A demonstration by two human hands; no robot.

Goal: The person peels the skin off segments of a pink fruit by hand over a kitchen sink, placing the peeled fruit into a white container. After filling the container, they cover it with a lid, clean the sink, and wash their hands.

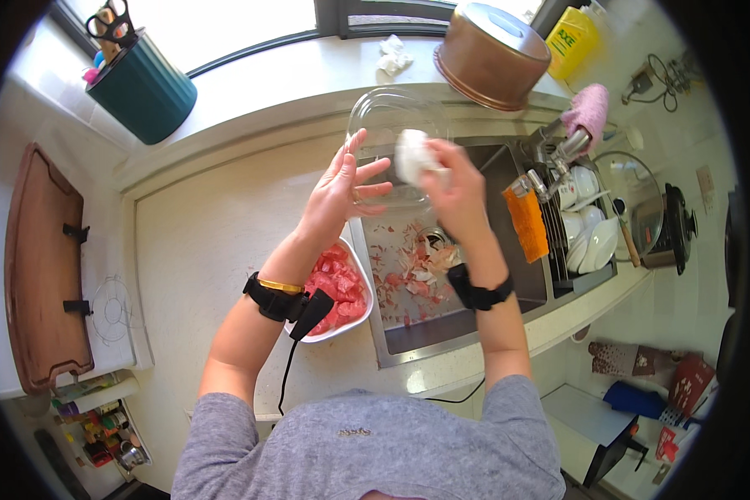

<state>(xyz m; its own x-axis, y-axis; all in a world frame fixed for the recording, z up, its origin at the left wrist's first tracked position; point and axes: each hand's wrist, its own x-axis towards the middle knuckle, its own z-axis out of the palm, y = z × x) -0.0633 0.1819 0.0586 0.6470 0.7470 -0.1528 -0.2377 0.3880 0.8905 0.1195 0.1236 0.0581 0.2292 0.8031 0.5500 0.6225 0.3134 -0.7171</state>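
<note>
My left hand [344, 184] supports a clear plastic lid or shallow container [384, 103] over the sink, its fingers spread along the near left side. In my right hand [456, 184] is a wad of white paper tissue [412, 156], blurred by motion, against or just over the clear plastic. Beneath my left wrist, a white tub [367, 275] holds pink-red chunks of food [337, 281], probably fruit flesh; my forearm hides part of it. Pink and pale scraps [419, 275] lie in the steel sink basin [425, 331], around the drain [434, 236].
An orange cloth [526, 225] hangs over the sink divider, below the faucet [565, 150]. White dishes [590, 244] stand in a rack at right. Along the sill are a green knife block [144, 87], crumpled tissue [394, 56], a copper-coloured pot [490, 59] and a yellow bottle [572, 40].
</note>
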